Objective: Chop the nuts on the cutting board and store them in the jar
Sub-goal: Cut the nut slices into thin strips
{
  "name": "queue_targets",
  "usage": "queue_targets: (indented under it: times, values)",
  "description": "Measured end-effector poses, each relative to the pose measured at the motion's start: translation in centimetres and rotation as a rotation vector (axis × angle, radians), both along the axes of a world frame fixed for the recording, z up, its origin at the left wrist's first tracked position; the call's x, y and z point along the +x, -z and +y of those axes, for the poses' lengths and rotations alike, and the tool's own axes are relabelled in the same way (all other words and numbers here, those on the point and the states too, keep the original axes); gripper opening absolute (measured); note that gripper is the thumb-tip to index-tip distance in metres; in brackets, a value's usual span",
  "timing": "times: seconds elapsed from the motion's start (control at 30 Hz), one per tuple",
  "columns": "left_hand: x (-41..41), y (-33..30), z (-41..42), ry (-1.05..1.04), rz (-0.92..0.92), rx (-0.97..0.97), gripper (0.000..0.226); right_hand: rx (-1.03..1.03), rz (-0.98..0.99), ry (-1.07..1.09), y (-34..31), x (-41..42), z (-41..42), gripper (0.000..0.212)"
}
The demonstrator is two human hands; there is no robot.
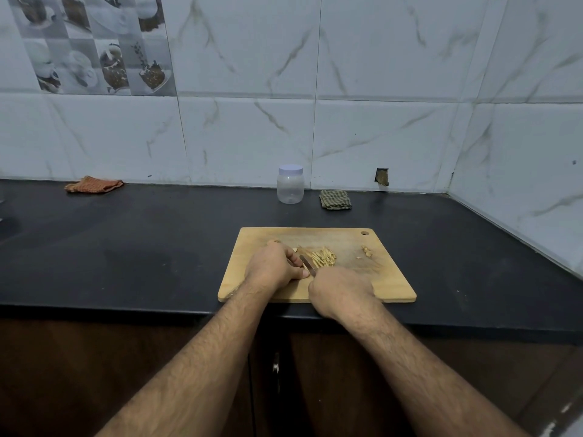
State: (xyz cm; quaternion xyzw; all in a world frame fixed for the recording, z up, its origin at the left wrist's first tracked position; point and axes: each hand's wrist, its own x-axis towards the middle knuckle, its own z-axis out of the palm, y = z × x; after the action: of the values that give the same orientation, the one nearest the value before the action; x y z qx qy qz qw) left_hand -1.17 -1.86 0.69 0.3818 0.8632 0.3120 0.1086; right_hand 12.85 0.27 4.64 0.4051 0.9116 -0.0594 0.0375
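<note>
A wooden cutting board (391,279) lies on the black counter in front of me. A pile of slivered nuts (321,256) sits at its middle, and a few whole nuts (366,251) lie to the right. My left hand (274,266) rests on the board with curled fingers holding a nut against the knife blade (308,264). My right hand (339,291) grips the knife handle, which the hand hides. A clear plastic jar (290,184) with a white lid stands shut at the back by the wall.
A folded green checked cloth (335,199) lies right of the jar. An orange cloth (94,184) lies at the back left. The tiled wall closes the counter at the back and on the right. Dark cabinet doors are below the counter edge.
</note>
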Motion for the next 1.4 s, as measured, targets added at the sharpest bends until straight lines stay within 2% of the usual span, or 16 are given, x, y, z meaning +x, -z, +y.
queue_targets:
  times: [0.73,1.0,1.4]
  values:
    - [-0.2,-0.1,0.3,0.006,-0.02,-0.004,0.018,-0.016,-0.095,-0.024,-0.5,0.7,-0.6,0.03]
    - [-0.2,-0.1,0.3,0.026,-0.011,-0.008,0.022,-0.041,-0.003,0.017,0.8,2.6,-0.9,0.027]
    - [-0.2,-0.2,0.3,0.012,-0.039,-0.013,0.02,-0.019,-0.032,0.012,0.0,2.1,-0.9,0.03]
